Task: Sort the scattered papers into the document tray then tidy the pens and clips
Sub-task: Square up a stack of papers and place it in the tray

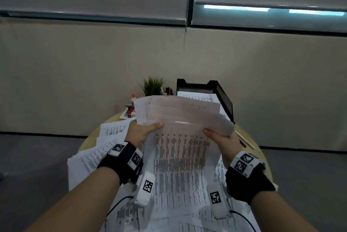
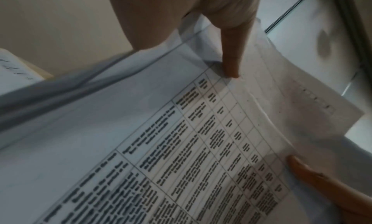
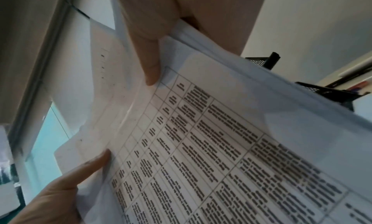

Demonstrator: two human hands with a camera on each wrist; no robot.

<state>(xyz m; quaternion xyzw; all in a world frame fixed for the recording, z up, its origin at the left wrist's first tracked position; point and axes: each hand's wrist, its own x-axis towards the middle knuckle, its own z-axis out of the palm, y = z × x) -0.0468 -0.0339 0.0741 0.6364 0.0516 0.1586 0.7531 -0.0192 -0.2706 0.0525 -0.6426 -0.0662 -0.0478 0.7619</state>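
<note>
I hold a sheaf of printed papers up over the round table, its upper half bending away from me. My left hand grips its left edge, thumb on the printed face. My right hand grips the right edge the same way. In the left wrist view my thumb presses on the table-printed papers; the right wrist view shows the other thumb on the papers. The black mesh document tray stands behind the sheaf with sheets inside. More papers lie scattered below.
A small green plant and a cup of pens stand at the table's far edge, left of the tray. A glue bottle and a red item sit at the far left. A pencil lies at right.
</note>
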